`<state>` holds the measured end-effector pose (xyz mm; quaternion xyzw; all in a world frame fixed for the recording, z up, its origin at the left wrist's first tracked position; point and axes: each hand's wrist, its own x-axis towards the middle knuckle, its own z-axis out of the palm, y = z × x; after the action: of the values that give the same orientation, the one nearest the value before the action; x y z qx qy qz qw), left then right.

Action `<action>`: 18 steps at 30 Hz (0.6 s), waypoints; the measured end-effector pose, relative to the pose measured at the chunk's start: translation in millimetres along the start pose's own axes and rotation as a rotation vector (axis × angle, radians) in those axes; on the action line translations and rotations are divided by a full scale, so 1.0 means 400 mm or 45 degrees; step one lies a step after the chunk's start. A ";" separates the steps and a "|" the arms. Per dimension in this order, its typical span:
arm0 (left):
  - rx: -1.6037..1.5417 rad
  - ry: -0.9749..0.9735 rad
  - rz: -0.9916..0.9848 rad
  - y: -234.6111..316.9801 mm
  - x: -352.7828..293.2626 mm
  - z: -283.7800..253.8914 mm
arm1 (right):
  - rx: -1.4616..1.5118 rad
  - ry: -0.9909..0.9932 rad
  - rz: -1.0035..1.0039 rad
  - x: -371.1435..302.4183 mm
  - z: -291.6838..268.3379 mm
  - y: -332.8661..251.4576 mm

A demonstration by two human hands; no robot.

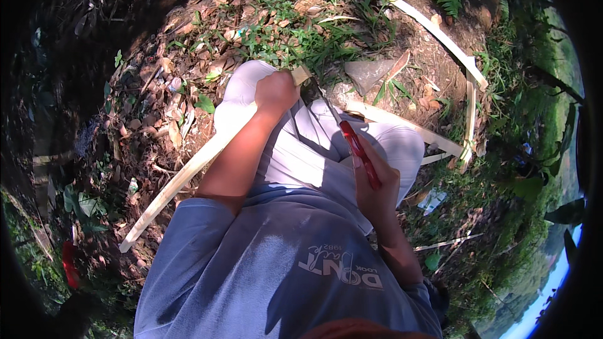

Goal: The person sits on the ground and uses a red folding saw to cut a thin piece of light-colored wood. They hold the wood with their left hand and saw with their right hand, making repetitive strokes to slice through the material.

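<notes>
My left hand (276, 92) is closed around a pale split-bamboo strip (182, 179) above my left knee. The strip's short end sticks out past my fist, and its long end slopes down to the left beside my forearm. In my right hand (377, 185), above my right thigh, is a red-handled knife (360, 150). Its thin dark blade points up and to the left, toward the strip's short end. Whether blade and strip touch, I cannot tell.
A long pale strip (414, 16) curves across the ground at the far right. Shorter strips (470, 107) lie beyond my right knee, near a grey flat-sided stone (366, 74). Dry leaves and grass surround me. A red object (70, 267) lies at the lower left.
</notes>
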<state>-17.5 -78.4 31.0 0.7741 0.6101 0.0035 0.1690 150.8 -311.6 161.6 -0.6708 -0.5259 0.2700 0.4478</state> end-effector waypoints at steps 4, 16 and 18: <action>-0.056 0.040 0.045 -0.025 0.022 0.007 | 0.092 0.038 0.283 0.113 -0.015 0.005; 0.074 -0.045 0.075 -0.007 0.024 -0.004 | 0.003 -0.017 -0.043 0.137 0.151 0.074; 0.037 -0.118 0.037 -0.024 0.034 -0.003 | 0.047 -0.034 0.021 0.121 0.142 0.127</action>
<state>-23.5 -63.3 26.8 0.7845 0.5904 -0.0386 0.1857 141.6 -250.2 96.1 -0.6630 -0.5213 0.2924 0.4507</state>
